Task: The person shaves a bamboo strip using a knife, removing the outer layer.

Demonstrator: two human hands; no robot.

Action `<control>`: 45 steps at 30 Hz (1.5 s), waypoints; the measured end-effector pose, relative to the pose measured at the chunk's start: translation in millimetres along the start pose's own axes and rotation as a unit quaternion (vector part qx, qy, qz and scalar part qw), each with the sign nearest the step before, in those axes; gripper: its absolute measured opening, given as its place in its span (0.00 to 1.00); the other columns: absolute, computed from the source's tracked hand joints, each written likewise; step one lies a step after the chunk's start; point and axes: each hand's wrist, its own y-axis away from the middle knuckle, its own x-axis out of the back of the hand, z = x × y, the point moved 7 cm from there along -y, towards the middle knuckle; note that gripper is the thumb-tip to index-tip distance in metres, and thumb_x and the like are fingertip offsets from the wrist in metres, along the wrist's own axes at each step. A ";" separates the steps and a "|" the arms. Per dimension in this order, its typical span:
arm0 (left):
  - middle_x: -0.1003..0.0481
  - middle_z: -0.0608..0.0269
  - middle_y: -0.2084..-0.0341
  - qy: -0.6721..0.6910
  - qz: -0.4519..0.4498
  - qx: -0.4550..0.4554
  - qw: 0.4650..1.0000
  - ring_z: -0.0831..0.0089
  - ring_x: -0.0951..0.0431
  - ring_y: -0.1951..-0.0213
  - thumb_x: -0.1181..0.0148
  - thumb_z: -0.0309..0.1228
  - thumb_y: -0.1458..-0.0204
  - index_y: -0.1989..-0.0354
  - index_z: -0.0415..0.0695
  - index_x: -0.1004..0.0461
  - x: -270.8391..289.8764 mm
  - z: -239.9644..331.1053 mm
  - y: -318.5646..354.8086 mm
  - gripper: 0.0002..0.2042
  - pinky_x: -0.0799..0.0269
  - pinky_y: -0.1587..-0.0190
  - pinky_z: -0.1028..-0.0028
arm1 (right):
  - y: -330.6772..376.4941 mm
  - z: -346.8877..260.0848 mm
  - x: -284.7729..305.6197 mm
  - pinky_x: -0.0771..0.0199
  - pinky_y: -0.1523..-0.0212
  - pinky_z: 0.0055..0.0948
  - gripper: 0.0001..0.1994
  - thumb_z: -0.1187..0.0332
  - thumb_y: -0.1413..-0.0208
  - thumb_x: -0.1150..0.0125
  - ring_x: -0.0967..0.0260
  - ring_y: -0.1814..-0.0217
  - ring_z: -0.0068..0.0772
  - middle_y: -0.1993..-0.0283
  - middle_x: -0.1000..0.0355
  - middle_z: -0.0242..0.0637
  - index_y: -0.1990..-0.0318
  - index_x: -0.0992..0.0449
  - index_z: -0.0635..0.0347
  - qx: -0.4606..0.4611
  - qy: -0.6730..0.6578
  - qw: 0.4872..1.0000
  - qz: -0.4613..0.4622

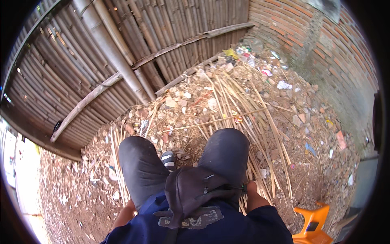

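Observation:
My left hand (129, 205) hangs low beside my left thigh, its fingers hidden behind the leg. Close to it, a few split bamboo strips (115, 148) lie on the ground along the outside of that leg. On the other side, my right hand (252, 190) is down by my right hip and looks closed. A small dark and green thing shows at its inner edge, too little of it to name. A larger spread of long bamboo strips (266, 142) runs past this hand, from beside my hip out toward the far wall. One strip lies across the others.
A bamboo-pole fence (170, 53) stands ahead and left; a brick wall (292, 30) closes the right. Stones, brick bits and plastic litter (284, 85) cover the dirt ground. An orange plastic stool (313, 221) is at the lower right. A black bag (195, 187) rests on my lap.

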 end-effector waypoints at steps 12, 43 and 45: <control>0.17 0.53 0.66 -0.009 0.043 -0.053 0.998 0.61 0.16 0.62 0.57 0.56 0.34 0.59 0.39 0.18 -19.3 -87.4 -16.9 0.30 0.15 0.65 0.60 | -19.2 11.9 -47.5 0.23 0.56 0.43 0.15 0.59 0.45 0.34 0.20 0.56 0.49 0.63 0.20 0.45 0.60 0.21 0.63 0.033 -0.069 0.996 -0.045; 0.19 0.48 0.53 0.256 0.081 0.075 0.960 0.53 0.20 0.47 0.49 0.55 0.38 0.49 0.49 0.19 -21.9 -22.7 4.3 0.24 0.27 0.45 0.58 | -11.3 62.4 185.3 0.24 0.53 0.51 0.29 0.43 0.49 0.35 0.22 0.53 0.58 0.59 0.20 0.53 0.54 0.21 0.64 0.066 0.260 0.963 0.000; 0.18 0.49 0.55 0.262 0.074 0.082 0.959 0.53 0.20 0.49 0.49 0.54 0.37 0.50 0.47 0.19 -5.9 -9.1 19.6 0.24 0.26 0.46 0.58 | -6.0 69.6 197.2 0.24 0.52 0.51 0.30 0.42 0.49 0.35 0.22 0.53 0.59 0.59 0.20 0.53 0.54 0.21 0.64 0.057 0.263 0.963 0.007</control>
